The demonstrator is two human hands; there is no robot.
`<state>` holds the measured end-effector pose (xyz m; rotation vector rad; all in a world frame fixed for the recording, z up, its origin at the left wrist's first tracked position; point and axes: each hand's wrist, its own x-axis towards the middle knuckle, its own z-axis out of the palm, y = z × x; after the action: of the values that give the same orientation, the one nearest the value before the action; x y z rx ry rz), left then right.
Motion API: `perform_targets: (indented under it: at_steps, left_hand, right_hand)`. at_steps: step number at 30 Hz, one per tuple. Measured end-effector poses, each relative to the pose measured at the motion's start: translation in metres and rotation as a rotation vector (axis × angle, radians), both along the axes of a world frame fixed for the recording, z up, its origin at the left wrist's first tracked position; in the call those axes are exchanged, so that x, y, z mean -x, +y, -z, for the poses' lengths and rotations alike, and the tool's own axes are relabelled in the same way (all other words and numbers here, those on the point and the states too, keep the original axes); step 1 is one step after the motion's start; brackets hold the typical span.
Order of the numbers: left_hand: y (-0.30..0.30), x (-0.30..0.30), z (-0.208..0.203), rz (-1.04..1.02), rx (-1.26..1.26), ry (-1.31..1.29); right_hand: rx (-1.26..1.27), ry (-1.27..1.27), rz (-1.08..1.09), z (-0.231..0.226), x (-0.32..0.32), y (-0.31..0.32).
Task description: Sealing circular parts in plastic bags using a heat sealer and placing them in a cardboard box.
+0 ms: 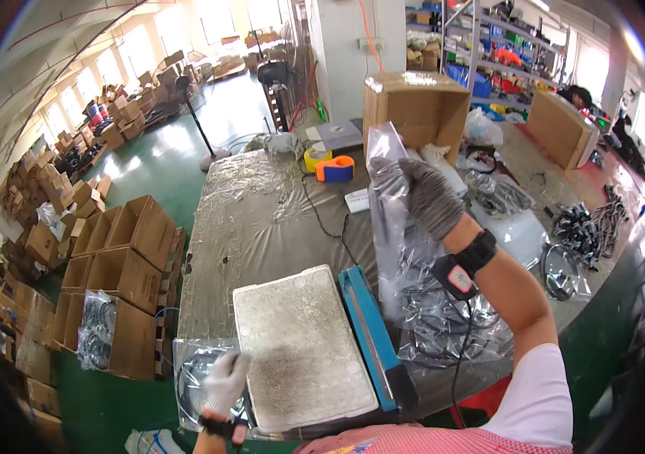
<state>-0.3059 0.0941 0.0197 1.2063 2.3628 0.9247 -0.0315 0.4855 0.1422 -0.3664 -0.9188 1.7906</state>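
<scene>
We've got clear, glossy, creased plastic on the long bag [389, 250]; cable bag [189, 378] looks the same. Right fingers [417, 178]: matt dark-grey knit cloth. Left fingers [238, 369]: white knit cloth. Slab [303, 340]: foam-like, matt, rough, grimy. Teal sealer [369, 337]: smooth casing; we can't tell metal from plastic. Desk [262, 234]: shiny, wrinkled plastic sheeting. Box [384, 106]: matt brown cardboard. Floor [156, 159]: smooth, glossy green.

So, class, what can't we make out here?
All in the head view:
Left hand: motion blur hides whether it grips the bagged cable.
Clear bag: glare and folds obscure its contents.
Red item: partly hidden by the sleeve.
Far boxes: too small to read their contents.
</scene>
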Motion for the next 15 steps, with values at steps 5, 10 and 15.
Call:
perform_targets:
  at_steps: [5,10,15]
  left_hand:
    - [0.096,-0.044,-0.042,0.302,-0.525,-0.610]
    - [0.080,-0.061,-0.107,0.532,-0.391,-0.825]
    - [0.026,-0.054,-0.117,0.345,-0.343,-1.223]
  right_hand:
    - [-0.041,-0.132,-0.369,-0.134,0.000,-0.134]
    - [-0.692,-0.604,0.102,-0.146,-0.046,-0.175]
    - [-0.389,-0.468,-0.062,-0.144,-0.033,-0.247]
